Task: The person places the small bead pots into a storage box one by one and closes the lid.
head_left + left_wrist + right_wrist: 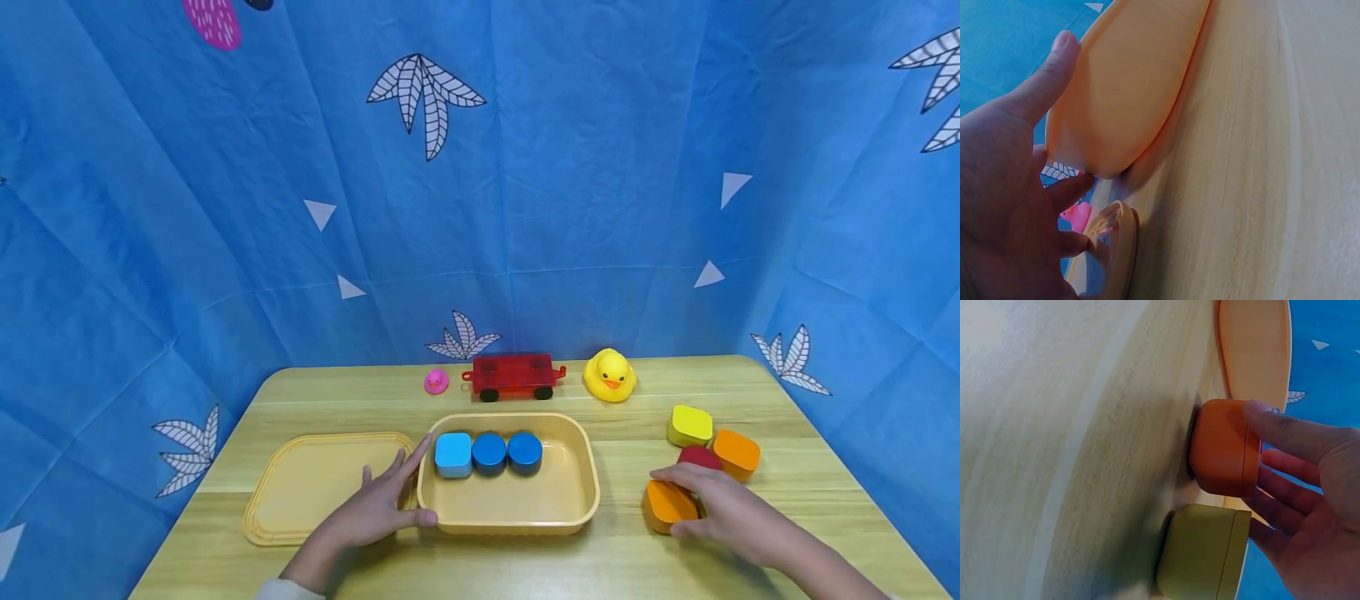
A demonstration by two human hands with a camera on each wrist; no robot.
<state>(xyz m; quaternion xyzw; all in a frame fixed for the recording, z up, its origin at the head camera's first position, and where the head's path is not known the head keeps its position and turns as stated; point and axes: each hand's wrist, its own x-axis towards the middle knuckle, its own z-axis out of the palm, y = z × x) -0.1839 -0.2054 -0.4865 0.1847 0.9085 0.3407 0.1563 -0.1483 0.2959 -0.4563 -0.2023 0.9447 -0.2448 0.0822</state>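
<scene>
With thumb and fingers my right hand [723,508] grips a rounded orange block [667,506] near the table's right side; the thumb lies along its edge [1249,434] in the right wrist view. Beside it there stands a mustard-yellow block [1200,553], hidden under the hand in the head view. A red block [700,456], another orange block [737,454] and a yellow block [690,426] sit just behind. My left hand [378,504], fingers spread, touches the left end of a cream tray [517,527]. Inside stand a light-blue square block [453,454] and two dark-blue round blocks [524,452].
A flat cream lid [315,492] lies left of the tray, partly under the left hand. Along the back edge stand a small pink duck [437,382], a red wheeled wagon [513,377] and a yellow duck [610,377]. Behind the table hangs a blue curtain [570,208].
</scene>
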